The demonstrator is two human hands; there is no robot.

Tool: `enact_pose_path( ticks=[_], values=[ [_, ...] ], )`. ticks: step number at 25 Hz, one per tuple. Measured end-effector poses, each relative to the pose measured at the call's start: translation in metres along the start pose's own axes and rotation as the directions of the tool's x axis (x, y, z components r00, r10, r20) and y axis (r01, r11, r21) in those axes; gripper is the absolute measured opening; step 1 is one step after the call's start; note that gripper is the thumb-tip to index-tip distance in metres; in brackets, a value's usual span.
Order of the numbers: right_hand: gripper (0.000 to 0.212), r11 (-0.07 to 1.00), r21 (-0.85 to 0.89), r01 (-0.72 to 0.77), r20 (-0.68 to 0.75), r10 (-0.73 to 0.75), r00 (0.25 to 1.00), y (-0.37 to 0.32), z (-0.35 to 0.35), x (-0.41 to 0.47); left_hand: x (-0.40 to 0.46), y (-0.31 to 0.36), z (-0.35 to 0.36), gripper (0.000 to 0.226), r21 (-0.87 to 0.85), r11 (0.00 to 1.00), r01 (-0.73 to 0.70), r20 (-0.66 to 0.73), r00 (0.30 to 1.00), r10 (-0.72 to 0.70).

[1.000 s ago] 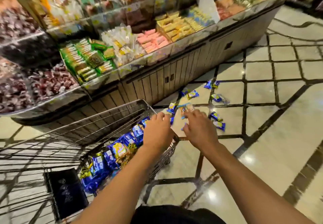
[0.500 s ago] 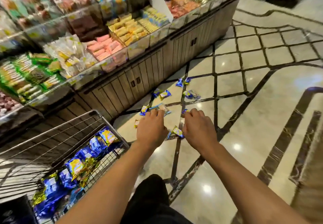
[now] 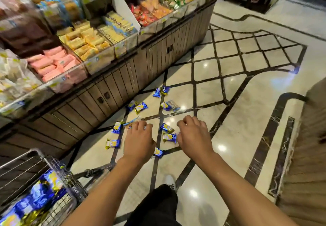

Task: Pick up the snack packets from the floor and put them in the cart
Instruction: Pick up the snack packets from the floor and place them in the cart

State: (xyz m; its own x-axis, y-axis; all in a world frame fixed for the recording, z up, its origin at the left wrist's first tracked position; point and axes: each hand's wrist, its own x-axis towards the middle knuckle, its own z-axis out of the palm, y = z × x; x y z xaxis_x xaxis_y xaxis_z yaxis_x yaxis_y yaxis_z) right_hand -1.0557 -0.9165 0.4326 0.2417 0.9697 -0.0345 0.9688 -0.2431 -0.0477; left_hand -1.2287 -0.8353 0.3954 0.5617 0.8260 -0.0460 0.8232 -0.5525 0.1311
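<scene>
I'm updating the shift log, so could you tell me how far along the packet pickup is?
Partly done. A heap of blue and gold packets already lies in the cart. Both hands reach down towards the floor: the left hand is over a clear packet, the right hand beside two blue ones; neither plainly holds anything. About ten packets remain scattered on the floor.

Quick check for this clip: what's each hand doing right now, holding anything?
Left hand: reaching over the floor packets, fingers hidden behind its back; grip cannot be told.
Right hand: fingers curled, nothing visibly held; cannot be told.
</scene>
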Motion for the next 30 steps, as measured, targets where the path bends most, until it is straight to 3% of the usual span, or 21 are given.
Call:
enact_pose_path(
  ticks=[12, 22, 30],
  values=[
    [0.039, 0.996, 0.093, 0.008, -0.008, -0.008, 1.000, 0.145, -0.029, 0.172, 0.209, 0.101, -0.010, 0.053, -0.018, 1.000, 0.003, 0.017, 1.000, -0.003],
    [0.035, 0.953, 0.194, 0.234, 0.025, -0.244, 0.970, 0.309, -0.017, 0.313, 0.359, 0.209, 0.001, 0.051, -0.026, 0.960, 0.280, 0.033, 0.960, -0.280],
    [0.036, 0.859, 0.110, 0.500, 0.006, -0.503, 0.864, 0.376, -0.032, 0.420, 0.454, 0.250, -0.011, 0.056, -0.021, 0.894, 0.448, 0.011, 0.894, -0.448]
  ],
)
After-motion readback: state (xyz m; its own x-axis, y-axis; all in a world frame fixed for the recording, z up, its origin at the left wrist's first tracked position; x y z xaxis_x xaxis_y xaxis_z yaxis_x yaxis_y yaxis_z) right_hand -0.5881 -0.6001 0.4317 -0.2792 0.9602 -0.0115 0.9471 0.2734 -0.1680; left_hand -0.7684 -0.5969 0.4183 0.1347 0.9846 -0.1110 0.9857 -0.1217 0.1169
